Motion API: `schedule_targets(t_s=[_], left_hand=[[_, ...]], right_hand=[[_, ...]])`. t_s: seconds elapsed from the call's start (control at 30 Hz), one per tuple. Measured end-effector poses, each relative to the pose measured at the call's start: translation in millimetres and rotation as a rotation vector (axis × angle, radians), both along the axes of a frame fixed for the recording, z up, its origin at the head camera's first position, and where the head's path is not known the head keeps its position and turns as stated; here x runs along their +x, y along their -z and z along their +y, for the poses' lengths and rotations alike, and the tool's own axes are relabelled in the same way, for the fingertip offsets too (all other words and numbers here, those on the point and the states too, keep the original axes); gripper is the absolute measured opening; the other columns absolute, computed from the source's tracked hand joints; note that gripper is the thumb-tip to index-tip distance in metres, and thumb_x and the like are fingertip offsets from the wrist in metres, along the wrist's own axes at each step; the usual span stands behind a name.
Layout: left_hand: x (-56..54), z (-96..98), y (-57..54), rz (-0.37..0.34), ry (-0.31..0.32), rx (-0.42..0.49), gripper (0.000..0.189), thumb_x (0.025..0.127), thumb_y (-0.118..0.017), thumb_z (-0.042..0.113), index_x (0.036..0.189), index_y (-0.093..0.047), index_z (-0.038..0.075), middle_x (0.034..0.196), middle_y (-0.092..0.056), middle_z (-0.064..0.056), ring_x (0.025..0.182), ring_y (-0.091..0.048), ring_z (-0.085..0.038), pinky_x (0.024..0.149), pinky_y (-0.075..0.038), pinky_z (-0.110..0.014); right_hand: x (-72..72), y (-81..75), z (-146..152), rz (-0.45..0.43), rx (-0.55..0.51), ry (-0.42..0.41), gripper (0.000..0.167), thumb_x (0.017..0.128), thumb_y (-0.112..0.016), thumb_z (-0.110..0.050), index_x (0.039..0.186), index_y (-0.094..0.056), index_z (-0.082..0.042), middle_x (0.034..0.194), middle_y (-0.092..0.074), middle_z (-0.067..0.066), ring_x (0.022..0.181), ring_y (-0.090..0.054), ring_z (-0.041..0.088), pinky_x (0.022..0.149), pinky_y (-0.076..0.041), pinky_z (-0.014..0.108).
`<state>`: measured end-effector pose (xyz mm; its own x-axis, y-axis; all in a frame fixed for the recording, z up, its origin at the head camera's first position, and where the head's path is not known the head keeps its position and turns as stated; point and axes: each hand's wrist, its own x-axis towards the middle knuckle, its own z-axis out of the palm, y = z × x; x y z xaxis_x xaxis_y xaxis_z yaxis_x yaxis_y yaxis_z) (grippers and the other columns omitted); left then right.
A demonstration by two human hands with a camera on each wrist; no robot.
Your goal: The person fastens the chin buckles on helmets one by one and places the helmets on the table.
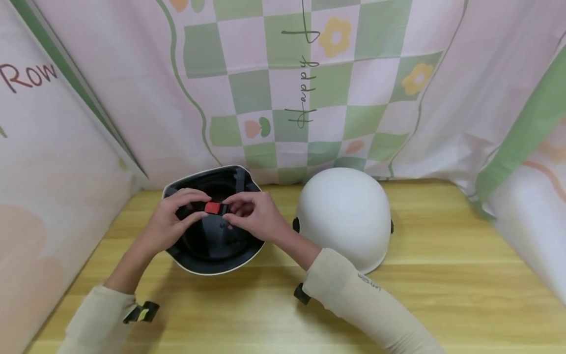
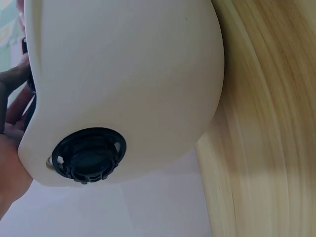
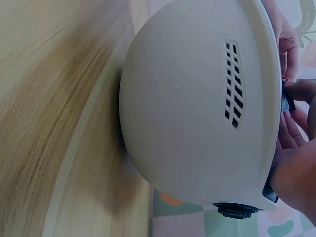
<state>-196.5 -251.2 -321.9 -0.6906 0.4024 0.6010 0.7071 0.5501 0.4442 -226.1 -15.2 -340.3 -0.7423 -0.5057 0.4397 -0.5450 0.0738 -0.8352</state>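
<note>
A white helmet (image 3: 187,113) lies upside down on the table, its black padded inside (image 1: 216,246) facing up in the head view. Over its opening, my left hand (image 1: 174,216) pinches the red part of a chin strap buckle (image 1: 212,208) between thumb and fingers. From the other side, my right hand (image 1: 254,214) pinches the buckle's black end and strap. Red and black parts sit right against each other. In the left wrist view the helmet's shell hides most of the fingers, and a round black side fitting (image 2: 90,155) shows.
A second white helmet (image 1: 345,216) stands dome up to the right, close to my right forearm. Both helmets are on a wood-grain table (image 1: 442,275). A printed curtain (image 1: 292,88) hangs behind the table's far edge, with more cloth at both sides.
</note>
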Motion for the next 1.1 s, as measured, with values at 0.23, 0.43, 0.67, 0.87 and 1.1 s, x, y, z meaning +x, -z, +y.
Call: schedule_targets(t_s=[0.23,0.43,0.67,0.87,1.1], left_hand=[[2.2,-4.5,-2.2,0.091,-0.023,0.032,0.037,0.073,-0.081,-0.016,0.106,-0.074,0.000,0.114,-0.069,-0.014,0.111,-0.061,-0.022,0.102,-0.038,-0.016],[7.8,-13.4,2.8,0.157,-0.129,0.033,0.034,0.073,-0.080,-0.017,0.103,-0.073,-0.003,0.112,-0.069,-0.014,0.107,-0.062,-0.028,0.100,-0.038,-0.015],[10.3,-20.1,15.8,0.247,-0.230,0.086,0.035,0.071,-0.080,-0.019,0.102,-0.072,-0.005,0.105,-0.069,-0.016,0.100,-0.061,-0.032,0.097,-0.038,-0.014],[13.9,-19.5,19.9,0.279,-0.404,0.182,0.025,0.079,-0.074,-0.016,0.102,-0.071,-0.008,0.098,-0.063,-0.021,0.090,-0.056,-0.031,0.081,-0.041,-0.020],[18.2,-24.0,23.0,0.115,-0.535,0.240,0.026,0.086,-0.072,-0.006,0.111,-0.064,-0.010,0.090,-0.056,-0.020,0.081,-0.054,-0.009,0.067,-0.042,-0.008]], right_hand=[[0.3,-0.5,3.3,0.036,0.067,0.060,0.018,0.087,-0.077,-0.003,0.104,-0.073,0.000,0.089,-0.073,0.007,0.073,-0.067,0.007,0.070,-0.057,0.023],[-0.6,3.1,6.6,0.044,0.083,0.051,0.024,0.087,-0.077,-0.003,0.110,-0.070,0.001,0.090,-0.073,0.005,0.076,-0.067,0.007,0.071,-0.056,0.024],[-2.6,8.1,11.1,0.033,0.073,0.053,0.027,0.087,-0.077,-0.004,0.112,-0.068,0.003,0.089,-0.072,0.005,0.074,-0.065,0.008,0.069,-0.056,0.024],[-0.8,4.8,13.5,0.030,0.060,0.063,0.025,0.087,-0.076,-0.002,0.110,-0.069,0.003,0.087,-0.071,0.005,0.072,-0.065,0.009,0.066,-0.055,0.025],[1.9,3.4,14.5,0.022,0.063,0.065,0.023,0.088,-0.076,-0.004,0.109,-0.069,0.002,0.086,-0.070,0.004,0.070,-0.064,0.008,0.065,-0.055,0.025]])
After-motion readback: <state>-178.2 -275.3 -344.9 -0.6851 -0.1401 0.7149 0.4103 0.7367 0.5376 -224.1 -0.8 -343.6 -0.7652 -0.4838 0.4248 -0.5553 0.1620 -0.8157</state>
